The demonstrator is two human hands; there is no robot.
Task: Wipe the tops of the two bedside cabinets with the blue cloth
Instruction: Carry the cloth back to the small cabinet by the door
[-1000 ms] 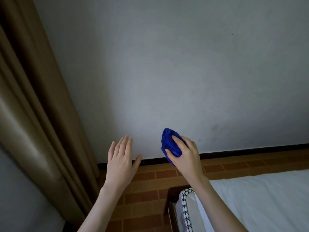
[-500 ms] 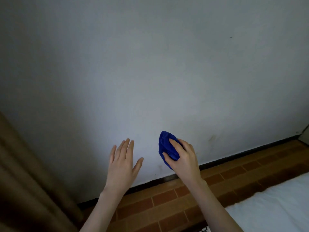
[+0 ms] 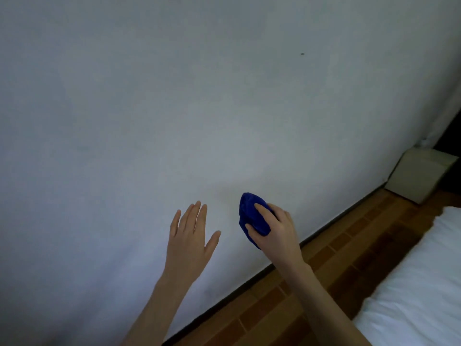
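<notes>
My right hand (image 3: 277,231) grips the bunched blue cloth (image 3: 250,216), held up in the air in front of a pale wall. My left hand (image 3: 189,236) is raised beside it, flat with fingers apart and nothing in it. A light-coloured cabinet (image 3: 421,174) stands against the wall at the far right, well beyond both hands; only its top and one side show. No second cabinet is in view.
A bed with a white sheet (image 3: 419,283) fills the lower right. Brown brick-pattern floor (image 3: 331,265) runs between the bed and the wall's dark skirting. The bare wall (image 3: 174,108) takes up most of the view.
The view has swung to the right: the brown curtain at the left is gone and the light cabinet has come into sight at the far right. Both hands keep their pose.
</notes>
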